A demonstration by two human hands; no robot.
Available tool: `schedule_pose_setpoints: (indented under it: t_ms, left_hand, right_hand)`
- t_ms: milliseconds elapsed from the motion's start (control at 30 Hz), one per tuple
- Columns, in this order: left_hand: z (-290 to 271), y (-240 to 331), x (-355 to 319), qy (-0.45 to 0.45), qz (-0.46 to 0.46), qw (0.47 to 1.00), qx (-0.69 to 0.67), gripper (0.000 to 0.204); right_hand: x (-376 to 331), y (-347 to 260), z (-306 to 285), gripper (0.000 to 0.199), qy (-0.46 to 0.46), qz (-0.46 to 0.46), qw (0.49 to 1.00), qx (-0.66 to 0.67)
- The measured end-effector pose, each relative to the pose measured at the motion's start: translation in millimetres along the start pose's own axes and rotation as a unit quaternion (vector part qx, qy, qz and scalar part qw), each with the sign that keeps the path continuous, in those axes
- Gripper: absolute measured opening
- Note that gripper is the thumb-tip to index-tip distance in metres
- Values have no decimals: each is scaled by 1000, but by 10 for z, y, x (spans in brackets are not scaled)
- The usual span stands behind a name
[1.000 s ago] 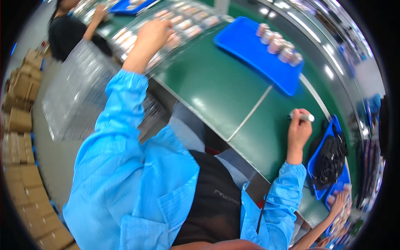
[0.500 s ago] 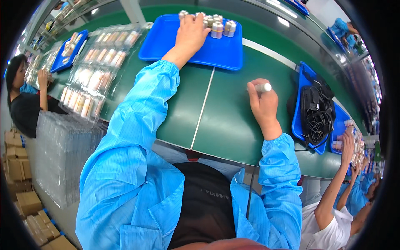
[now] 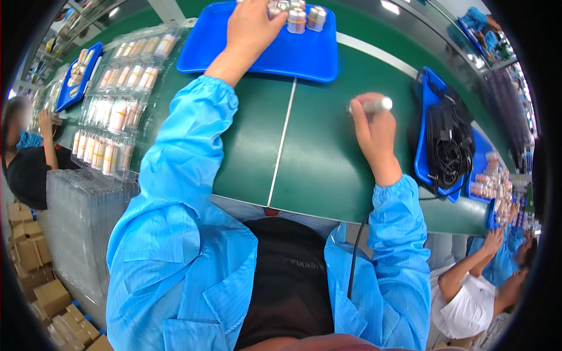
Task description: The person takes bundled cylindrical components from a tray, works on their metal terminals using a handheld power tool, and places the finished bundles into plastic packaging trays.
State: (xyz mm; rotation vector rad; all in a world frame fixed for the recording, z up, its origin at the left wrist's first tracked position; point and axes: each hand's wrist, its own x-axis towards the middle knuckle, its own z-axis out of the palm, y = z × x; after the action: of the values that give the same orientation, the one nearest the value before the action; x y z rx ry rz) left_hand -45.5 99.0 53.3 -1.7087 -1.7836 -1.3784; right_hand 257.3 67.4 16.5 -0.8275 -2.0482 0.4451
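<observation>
Several small cylinders (image 3: 297, 22) with yellow bands are in the blue tray (image 3: 293, 58), toward its far side, and they lie directly beside the left hand (image 3: 252, 29), at its thumb and to its right. Their long axes seem to stand about upright. This left hand is clearly the nearer one; it bends over the group, but its fingertips are cut by the upper border of the view, so I cannot tell whether it grips one cylinder or only touches. From the right hand (image 3: 377, 137), the cylinders are well apart, farther away and to the left. The right hand grips narrowly a pale tube (image 3: 377, 105), with long axis roughly left to right and the rounded end to the right, above the green table (image 3: 328, 175)
</observation>
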Motion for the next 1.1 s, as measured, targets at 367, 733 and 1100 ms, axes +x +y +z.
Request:
schedule_pose_setpoints:
  t_ms: [367,733,1100]
  left_hand:
    - [-81,849,-1083,-267,109,917,-274,48]
    - [-62,930,-1124,-271,105,907,-306,47]
    - [-62,929,-1123,-267,106,906,-311,46]
  right_hand:
    - [187,14,-301,19,117,112,945,283]
    - [-53,-125,-279,13,60,-24,975,214]
    - [2,-185,-254,12,35,27,981,188]
